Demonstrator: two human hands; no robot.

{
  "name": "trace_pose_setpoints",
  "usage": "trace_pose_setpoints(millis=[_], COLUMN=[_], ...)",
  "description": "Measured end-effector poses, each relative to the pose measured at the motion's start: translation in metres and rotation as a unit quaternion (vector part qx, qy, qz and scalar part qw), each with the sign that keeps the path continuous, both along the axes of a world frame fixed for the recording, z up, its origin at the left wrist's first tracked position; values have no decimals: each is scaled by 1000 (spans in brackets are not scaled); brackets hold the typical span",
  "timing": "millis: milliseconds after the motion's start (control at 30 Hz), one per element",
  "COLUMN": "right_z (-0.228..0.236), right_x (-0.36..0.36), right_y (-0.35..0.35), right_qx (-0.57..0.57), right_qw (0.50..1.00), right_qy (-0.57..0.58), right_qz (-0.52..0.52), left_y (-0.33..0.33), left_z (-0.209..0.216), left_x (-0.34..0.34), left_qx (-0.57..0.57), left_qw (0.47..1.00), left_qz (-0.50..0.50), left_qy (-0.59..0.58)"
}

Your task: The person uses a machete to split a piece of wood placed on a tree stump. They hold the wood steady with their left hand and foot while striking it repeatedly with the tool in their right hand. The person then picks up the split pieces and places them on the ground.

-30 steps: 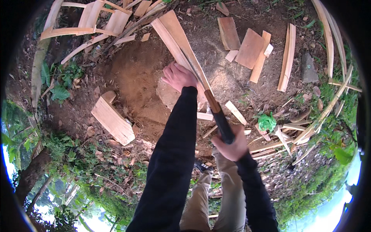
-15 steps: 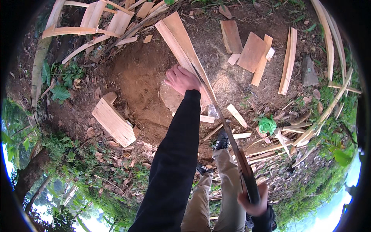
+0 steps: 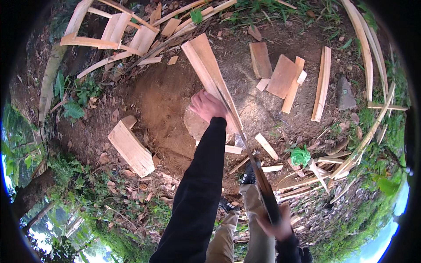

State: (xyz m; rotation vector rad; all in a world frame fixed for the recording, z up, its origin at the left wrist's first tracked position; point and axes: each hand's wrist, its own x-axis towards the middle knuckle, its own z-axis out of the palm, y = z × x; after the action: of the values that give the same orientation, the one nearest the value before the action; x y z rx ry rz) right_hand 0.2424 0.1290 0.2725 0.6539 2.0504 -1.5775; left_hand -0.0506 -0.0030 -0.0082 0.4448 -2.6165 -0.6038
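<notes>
A pale wooden board (image 3: 206, 57) slants across a round wooden stump (image 3: 193, 122) in front of me. My left hand (image 3: 208, 106) presses on the board's left side, with its fingers curled over the wood. In my right hand (image 3: 277, 221), low and to the right, is the dark handle of a handsaw (image 3: 246, 147). The saw's long narrow blade appears nearly edge-on. It runs up and left to the board, and its far end lies along the board's face, right of my left hand. Motion blurs the right hand, and its fingers are partly hidden by the handle.
A thick wood block (image 3: 131, 147) lies left of the stump. Flat wood pieces (image 3: 280, 76) and a long strip (image 3: 322, 83) rest on the soil to the right, near a grey stone (image 3: 345, 94) and a green plastic bag (image 3: 300, 155). A wooden frame (image 3: 116, 33) stands far left.
My right hand has moved forward with the saw, and the blade has slid slightly farther along the board. My left hand keeps its hold. The whole view has shifted a little.
</notes>
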Motion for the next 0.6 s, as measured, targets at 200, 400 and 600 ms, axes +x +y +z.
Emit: trace_pose_setpoints(millis=[200,400,600], right_z=[21,-58,32], right_x=[6,-21,51], right_y=[5,-21,20], right_qx=[-57,-101,-37], right_qw=[995,970,998], right_qy=[-11,-157,44], right_qz=[-76,-153,12], left_y=[-15,2,-3], left_z=[-4,-3,0], left_x=[6,12,7], left_qx=[4,3,8], left_qw=[999,1000,1000], left_qz=[15,13,-2], left_qy=[-34,-22,-11])
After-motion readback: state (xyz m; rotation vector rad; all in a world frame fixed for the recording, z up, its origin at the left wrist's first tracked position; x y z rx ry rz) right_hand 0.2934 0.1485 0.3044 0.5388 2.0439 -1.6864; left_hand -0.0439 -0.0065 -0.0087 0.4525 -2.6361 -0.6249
